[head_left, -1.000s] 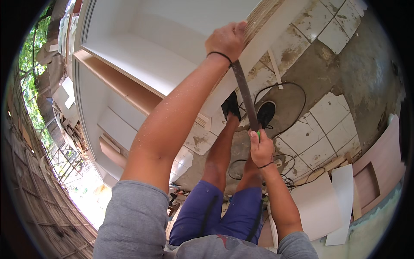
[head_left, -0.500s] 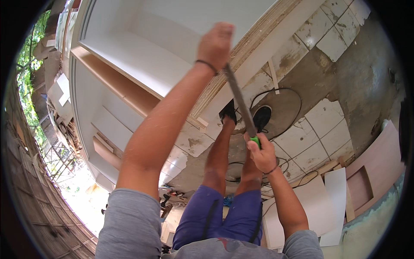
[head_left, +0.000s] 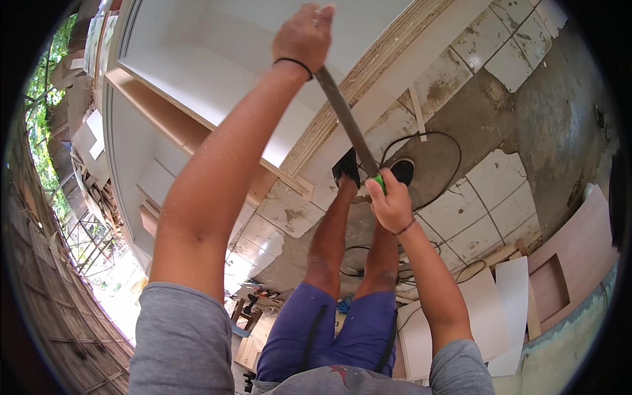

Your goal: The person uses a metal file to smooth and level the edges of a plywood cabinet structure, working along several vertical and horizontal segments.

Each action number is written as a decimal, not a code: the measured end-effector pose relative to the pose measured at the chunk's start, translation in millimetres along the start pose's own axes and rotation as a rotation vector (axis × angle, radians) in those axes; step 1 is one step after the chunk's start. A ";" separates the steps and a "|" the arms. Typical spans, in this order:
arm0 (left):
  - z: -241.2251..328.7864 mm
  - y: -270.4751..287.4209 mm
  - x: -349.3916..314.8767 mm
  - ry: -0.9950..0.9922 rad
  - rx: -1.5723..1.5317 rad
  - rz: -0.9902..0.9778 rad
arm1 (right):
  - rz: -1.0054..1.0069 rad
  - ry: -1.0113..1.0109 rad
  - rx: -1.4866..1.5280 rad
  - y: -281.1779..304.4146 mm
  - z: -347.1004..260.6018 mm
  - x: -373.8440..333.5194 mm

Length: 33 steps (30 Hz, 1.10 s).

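A long grey flat file (head_left: 347, 120) with a green handle slants across the rough, layered front edge (head_left: 368, 82) of a white cabinet (head_left: 217, 59). My right hand (head_left: 390, 203) is closed round the handle, thumb along its top, near my shoes. Beyond it, my left hand (head_left: 304, 34) grips the far end of the blade, over the cabinet's open inside. That end of the file is hidden under the left fingers. The blade crosses the edge at an angle; whether it presses on the wood, I cannot tell.
A black cable (head_left: 459, 158) loops over the broken white tiles (head_left: 490, 197) by my feet. Panels (head_left: 510, 309) lean at the lower right, near a board with a rectangular cutout (head_left: 550, 280). Scrap wood (head_left: 99, 197) is piled at the far left.
Both hands and the file have moved forward and a little left, away from my body. The grip of each hand stays the same.
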State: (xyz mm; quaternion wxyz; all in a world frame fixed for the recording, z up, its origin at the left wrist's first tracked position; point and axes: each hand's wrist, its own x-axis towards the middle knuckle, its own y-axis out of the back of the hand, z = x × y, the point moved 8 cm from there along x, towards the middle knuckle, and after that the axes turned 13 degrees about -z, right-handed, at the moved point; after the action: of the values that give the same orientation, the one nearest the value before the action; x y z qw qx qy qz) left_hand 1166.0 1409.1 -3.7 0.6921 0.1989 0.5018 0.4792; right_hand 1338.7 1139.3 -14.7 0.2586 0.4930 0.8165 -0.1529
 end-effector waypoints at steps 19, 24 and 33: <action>31.6 -41.2 -39.1 -0.290 0.147 0.165 | 0.006 -0.056 0.236 -41.7 54.8 -46.0; -25.7 -37.0 -49.1 -0.213 0.232 0.316 | 0.061 -0.114 0.000 -66.8 53.4 -40.4; -9.5 -38.0 -64.5 -0.237 0.229 0.278 | 0.021 0.000 0.114 -64.8 43.1 -52.4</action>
State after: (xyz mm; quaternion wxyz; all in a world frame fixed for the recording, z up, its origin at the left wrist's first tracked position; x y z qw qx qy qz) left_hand 1172.9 1333.9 -3.9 0.6464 0.3984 0.4359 0.4831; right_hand 1313.0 1049.2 -20.4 0.2317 0.5157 0.8012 -0.1962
